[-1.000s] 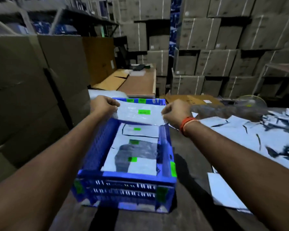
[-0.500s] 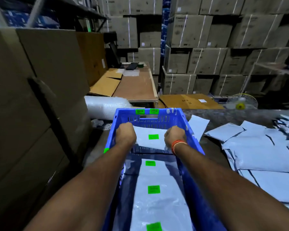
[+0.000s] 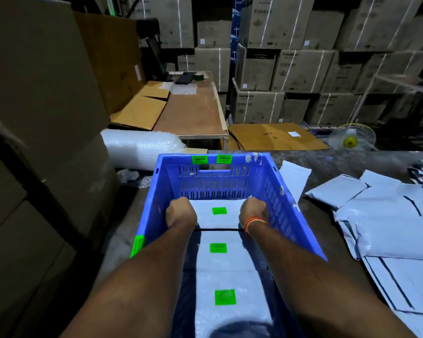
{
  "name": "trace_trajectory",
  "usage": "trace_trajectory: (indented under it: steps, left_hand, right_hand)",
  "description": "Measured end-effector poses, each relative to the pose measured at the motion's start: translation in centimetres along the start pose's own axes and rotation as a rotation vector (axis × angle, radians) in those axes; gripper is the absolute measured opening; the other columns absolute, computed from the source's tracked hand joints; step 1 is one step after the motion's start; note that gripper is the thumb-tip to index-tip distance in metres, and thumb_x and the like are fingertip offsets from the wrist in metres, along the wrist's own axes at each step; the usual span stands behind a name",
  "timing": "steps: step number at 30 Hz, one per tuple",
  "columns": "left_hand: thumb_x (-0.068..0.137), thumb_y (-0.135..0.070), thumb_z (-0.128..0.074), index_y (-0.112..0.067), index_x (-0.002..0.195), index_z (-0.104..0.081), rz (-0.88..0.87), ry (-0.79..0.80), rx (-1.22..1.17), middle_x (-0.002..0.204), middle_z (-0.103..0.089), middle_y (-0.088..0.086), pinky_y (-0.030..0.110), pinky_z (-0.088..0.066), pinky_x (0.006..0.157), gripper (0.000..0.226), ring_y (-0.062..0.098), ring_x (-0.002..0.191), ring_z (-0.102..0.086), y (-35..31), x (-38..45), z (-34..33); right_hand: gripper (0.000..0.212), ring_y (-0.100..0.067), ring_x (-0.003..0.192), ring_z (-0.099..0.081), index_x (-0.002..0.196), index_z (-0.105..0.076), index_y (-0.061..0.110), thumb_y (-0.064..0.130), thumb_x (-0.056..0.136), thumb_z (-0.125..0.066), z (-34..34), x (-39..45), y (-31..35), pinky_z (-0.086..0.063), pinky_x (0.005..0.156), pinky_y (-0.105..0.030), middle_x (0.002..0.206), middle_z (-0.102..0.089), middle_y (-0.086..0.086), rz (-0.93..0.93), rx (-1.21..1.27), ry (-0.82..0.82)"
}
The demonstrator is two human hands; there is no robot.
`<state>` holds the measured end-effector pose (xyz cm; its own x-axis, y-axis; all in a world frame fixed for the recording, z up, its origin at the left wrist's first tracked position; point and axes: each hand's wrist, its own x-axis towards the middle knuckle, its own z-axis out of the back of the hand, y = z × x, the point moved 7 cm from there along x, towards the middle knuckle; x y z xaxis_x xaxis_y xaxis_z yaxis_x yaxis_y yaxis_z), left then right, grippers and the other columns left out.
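A blue plastic crate (image 3: 213, 178) stands right in front of me on a dark table. Inside it lie several white poly mailer bags with green labels. Both my hands reach down into the crate's far end. My left hand (image 3: 180, 212) grips the left edge of the farthest white bag (image 3: 217, 212), and my right hand (image 3: 253, 211), with an orange band at the wrist, grips its right edge. The fingers of both hands are curled under and hidden. Nearer to me more labelled bags (image 3: 226, 276) lie flat in the crate.
Loose white mailer bags (image 3: 388, 230) are spread over the table (image 3: 327, 164) to the right. Tall cardboard boxes (image 3: 39, 118) rise on the left, with a bubble-wrap roll (image 3: 142, 147) behind the crate. A wooden table (image 3: 193, 111), a small fan (image 3: 351, 137) and stacked cartons (image 3: 291, 69) stand beyond.
Both hands have lowered the white bag from above the crate's rim down into its far end. The view has come closer over the crate.
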<state>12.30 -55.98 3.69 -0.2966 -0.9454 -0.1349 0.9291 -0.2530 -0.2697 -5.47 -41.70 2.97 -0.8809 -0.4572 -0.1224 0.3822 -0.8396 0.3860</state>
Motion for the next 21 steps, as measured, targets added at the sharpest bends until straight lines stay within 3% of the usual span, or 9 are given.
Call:
trace_trajectory:
  steps: [7, 10, 15, 21]
  left_hand:
    - [0.096, -0.012, -0.056, -0.010, 0.122, -0.065, -0.092, -0.080, 0.003, 0.131, -0.052, 0.015, 0.042, -0.051, 0.095, 0.028, 0.035, 0.116, -0.059, -1.2, -0.6, 2.0]
    - [0.089, -0.005, -0.056, -0.012, 0.120, -0.067, -0.150, -0.110, -0.031, 0.128, -0.057, 0.014, 0.044, -0.053, 0.093, 0.034, 0.036, 0.115, -0.061, -2.7, -2.1, 4.8]
    - [0.087, -0.009, -0.059, -0.022, 0.123, -0.070, -0.272, -0.186, -0.209, 0.121, -0.070, 0.009, 0.036, -0.050, 0.096, 0.041, 0.029, 0.117, -0.063, -7.0, -7.4, 10.6]
    - [0.084, -0.021, -0.064, -0.026, 0.114, -0.074, -0.435, -0.270, -0.373, 0.116, -0.073, 0.004, 0.030, -0.049, 0.093, 0.032, 0.024, 0.113, -0.065, -14.9, -16.8, 13.1]
  right_hand:
    - [0.037, -0.037, 0.114, -0.064, 0.129, -0.061, 0.010, 0.010, 0.093, -0.054, 1.7, -0.6, 2.2, -0.055, 0.088, -0.044, 0.139, -0.050, -0.023, 0.113, -0.238, -0.002]
    - [0.034, -0.039, 0.111, -0.062, 0.124, -0.063, 0.010, 0.008, 0.091, -0.053, 5.1, -1.3, 3.9, -0.056, 0.090, -0.047, 0.129, -0.056, -0.021, 0.228, -0.224, -0.063]
    - [0.029, -0.032, 0.106, -0.066, 0.111, -0.070, 0.011, 0.010, 0.090, -0.049, 13.2, -4.2, 5.4, -0.055, 0.086, -0.038, 0.114, -0.069, -0.014, 0.449, -0.101, -0.160]
    - [0.028, -0.032, 0.101, -0.068, 0.105, -0.076, 0.020, 0.015, 0.082, -0.059, 21.7, -7.8, -2.2, -0.056, 0.088, -0.036, 0.106, -0.073, -0.013, 0.518, 0.111, -0.220]
